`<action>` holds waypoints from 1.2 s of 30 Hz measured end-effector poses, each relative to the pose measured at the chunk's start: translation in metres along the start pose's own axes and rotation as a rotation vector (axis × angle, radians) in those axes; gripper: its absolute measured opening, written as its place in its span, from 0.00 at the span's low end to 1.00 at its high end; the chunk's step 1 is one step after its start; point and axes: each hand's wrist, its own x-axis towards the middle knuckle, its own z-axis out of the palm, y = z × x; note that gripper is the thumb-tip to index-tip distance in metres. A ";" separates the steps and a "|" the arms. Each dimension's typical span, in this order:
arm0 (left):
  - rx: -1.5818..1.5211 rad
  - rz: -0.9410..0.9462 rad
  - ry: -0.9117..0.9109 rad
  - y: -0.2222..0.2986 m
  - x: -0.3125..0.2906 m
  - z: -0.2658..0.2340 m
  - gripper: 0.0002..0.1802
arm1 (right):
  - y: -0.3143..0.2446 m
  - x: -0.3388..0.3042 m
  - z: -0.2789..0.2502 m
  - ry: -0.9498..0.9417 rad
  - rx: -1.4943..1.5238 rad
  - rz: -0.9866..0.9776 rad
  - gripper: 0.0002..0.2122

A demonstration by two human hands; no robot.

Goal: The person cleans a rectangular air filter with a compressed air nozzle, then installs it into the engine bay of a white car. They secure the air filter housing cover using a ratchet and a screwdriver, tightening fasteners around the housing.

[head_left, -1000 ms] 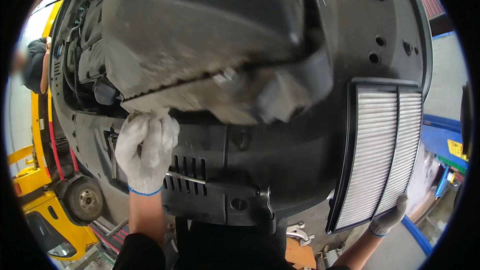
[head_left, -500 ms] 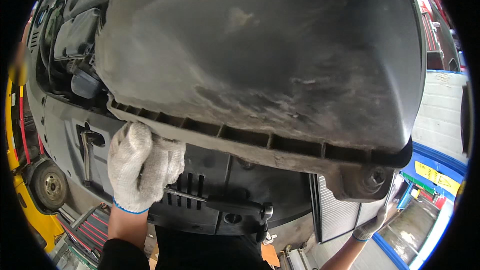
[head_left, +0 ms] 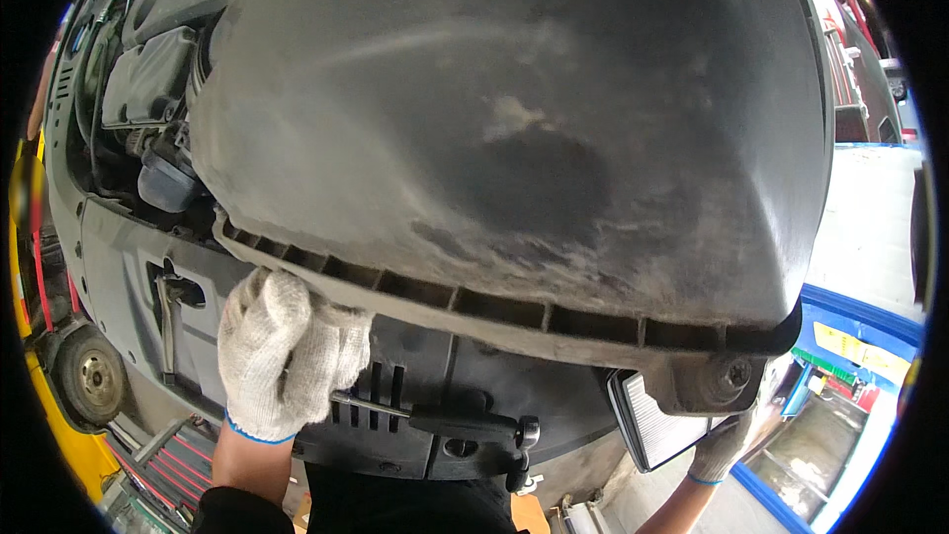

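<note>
Far left: one wheel (head_left: 92, 383), off beyond the car. Next, one engine bay (head_left: 163, 79), bordered by a black panel (head_left: 124, 247). One metal strip (head_left: 167, 326) sits in a recess at the panel's left end.

Left hand (head_left: 287, 356), gloved: fingers folded narrow, pinching the near edge of the cover (head_left: 514, 267), toward that edge's left end. One cover, large, black, dusty, raised over the panel; a row of pockets runs along its near edge, and one screw (head_left: 733, 374) sits at its near right corner.

One black handle (head_left: 460, 421) with a metal shaft lies along the panel's near edge, shaft pointing left.

One filter (head_left: 662, 425), pleated, black-framed, tilted below the cover's near right corner. Right hand (head_left: 725, 447), gloved, holds it at its right side; fingers partly hidden. Far right: one blue frame (head_left: 835, 311).

Changed since one second back: filter stood nearly whole in view, now mostly hidden behind the cover; cover fills more of the view. Left-hand pinch unchanged.
</note>
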 end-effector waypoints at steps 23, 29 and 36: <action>-0.315 0.012 0.019 0.001 -0.003 -0.036 0.22 | -0.006 -0.002 -0.110 -0.101 -0.055 -0.033 0.41; -0.006 0.190 -0.204 0.004 0.004 -0.022 0.16 | -0.017 -0.063 -0.033 0.012 0.126 -0.002 0.31; 0.025 0.142 -0.245 0.004 0.014 0.015 0.19 | -0.012 -0.114 -0.004 0.075 0.091 -0.138 0.28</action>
